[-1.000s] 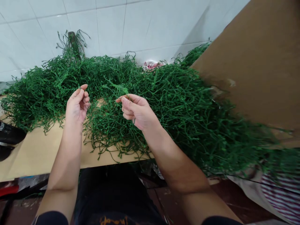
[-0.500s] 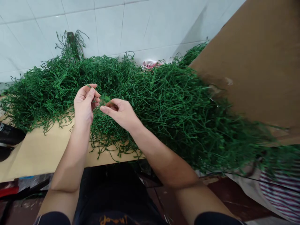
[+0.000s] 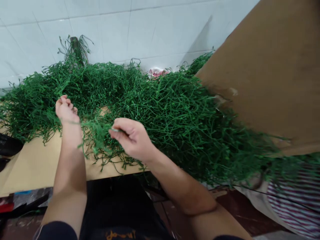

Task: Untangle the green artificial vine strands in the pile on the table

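A big heap of thin green artificial plant stems (image 3: 170, 103) with small knobby tips spreads across the table. My right hand (image 3: 133, 138) is closed in a pinch on a loose bunch of green stems (image 3: 98, 135), which trails to the left and is blurred by motion. Farther left, my left hand (image 3: 66, 109) has its fingers curled in at the near side of the heap; whatever they may hold is hidden. The trailing stems pass close to my left wrist, and I cannot tell whether they touch it.
Tan board (image 3: 37, 160) covers the tabletop. A large brown cardboard sheet (image 3: 270, 73) leans over the heap at right. Behind stands a white tiled wall (image 3: 112, 33). A black object (image 3: 10, 145) lies at the left edge, and striped cloth (image 3: 292, 196) shows at lower right.
My hands have moved apart: the left went left, the right slightly right and nearer to me. The green bunch now hangs stretched out from my right hand.
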### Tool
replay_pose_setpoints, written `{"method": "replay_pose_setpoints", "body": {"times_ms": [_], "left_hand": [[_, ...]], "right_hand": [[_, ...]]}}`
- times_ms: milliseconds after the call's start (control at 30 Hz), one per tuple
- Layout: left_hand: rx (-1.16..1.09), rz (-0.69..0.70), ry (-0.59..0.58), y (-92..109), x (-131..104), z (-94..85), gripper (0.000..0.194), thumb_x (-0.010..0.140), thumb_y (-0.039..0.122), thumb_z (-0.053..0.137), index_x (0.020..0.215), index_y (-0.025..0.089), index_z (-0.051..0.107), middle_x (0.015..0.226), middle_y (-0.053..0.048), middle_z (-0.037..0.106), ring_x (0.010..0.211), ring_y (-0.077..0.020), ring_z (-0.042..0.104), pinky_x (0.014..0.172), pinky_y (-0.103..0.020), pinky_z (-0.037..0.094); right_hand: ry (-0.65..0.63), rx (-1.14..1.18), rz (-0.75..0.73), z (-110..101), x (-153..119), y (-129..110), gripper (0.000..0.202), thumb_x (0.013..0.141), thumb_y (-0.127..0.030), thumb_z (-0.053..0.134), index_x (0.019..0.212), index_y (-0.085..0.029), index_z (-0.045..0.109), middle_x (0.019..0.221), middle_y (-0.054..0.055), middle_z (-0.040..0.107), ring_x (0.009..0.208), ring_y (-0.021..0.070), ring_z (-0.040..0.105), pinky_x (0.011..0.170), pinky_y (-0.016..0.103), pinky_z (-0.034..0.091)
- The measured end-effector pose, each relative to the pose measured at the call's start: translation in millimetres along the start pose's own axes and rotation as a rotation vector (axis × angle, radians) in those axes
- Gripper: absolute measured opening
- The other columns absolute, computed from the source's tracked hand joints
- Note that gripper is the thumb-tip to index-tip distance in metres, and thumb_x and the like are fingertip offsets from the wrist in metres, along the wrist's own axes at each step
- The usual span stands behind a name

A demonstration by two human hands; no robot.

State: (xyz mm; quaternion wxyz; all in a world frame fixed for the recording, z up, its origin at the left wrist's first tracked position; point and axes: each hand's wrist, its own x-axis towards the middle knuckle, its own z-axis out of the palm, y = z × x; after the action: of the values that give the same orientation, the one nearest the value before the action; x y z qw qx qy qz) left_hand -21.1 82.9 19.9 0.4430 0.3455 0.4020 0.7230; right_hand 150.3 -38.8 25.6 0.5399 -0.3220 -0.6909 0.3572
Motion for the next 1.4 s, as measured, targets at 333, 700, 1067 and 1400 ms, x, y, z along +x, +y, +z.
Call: {"method": "replay_pose_setpoints", "body": {"times_ms": [333, 700, 1067, 1400], "left_hand": [[0.538, 0.146, -0.267, -16.0, -19.6, -5.3, 0.029, 0.061, 0.003, 0.056, 0.086, 0.013, 0.067, 0.084, -0.002, 0.065, 0.072, -0.0087, 0.057, 0.064, -0.017, 0.046], [0.255, -0.042, -0.599, 2.6, -71.6, 27.2, 0.026, 0.067, 0.035, 0.072, 0.082, 0.016, 0.065, 0.076, -0.002, 0.067, 0.071, -0.0103, 0.061, 0.069, -0.021, 0.047], [0.24, -0.013, -0.62, 1.1, -70.0, 31.2, 0.017, 0.074, 0.032, 0.067, 0.077, 0.016, 0.063, 0.067, 0.001, 0.061, 0.061, -0.0077, 0.054, 0.057, -0.018, 0.042], [0.409, -0.041, -0.804, 6.4, -72.5, 27.9, 0.008, 0.072, 0.014, 0.065, 0.064, 0.014, 0.064, 0.06, 0.001, 0.06, 0.059, -0.0095, 0.053, 0.061, -0.021, 0.042]], "right_hand": [[0.29, 0.589, 0.564, -36.0, 33.7, 15.4, 0.009, 0.078, -0.008, 0.05, 0.074, -0.016, 0.046, 0.048, -0.011, 0.031, 0.034, -0.0017, 0.016, 0.034, 0.014, 0.009], [0.213, 0.436, 0.429, -28.1, 30.8, 19.1, 0.039, 0.062, -0.042, 0.073, 0.063, -0.016, 0.043, 0.046, -0.013, 0.021, 0.037, -0.0017, 0.016, 0.034, 0.016, 0.01], [0.136, 0.147, 0.277, -36.3, 26.4, 14.0, 0.038, 0.062, -0.046, 0.072, 0.075, -0.018, 0.05, 0.053, -0.007, 0.045, 0.04, 0.0037, 0.041, 0.04, 0.02, 0.032], [0.085, 0.211, 0.292, -34.7, 22.5, 16.1, 0.013, 0.07, -0.008, 0.062, 0.076, -0.015, 0.053, 0.061, -0.004, 0.055, 0.054, 0.0053, 0.052, 0.052, 0.019, 0.041]]}}
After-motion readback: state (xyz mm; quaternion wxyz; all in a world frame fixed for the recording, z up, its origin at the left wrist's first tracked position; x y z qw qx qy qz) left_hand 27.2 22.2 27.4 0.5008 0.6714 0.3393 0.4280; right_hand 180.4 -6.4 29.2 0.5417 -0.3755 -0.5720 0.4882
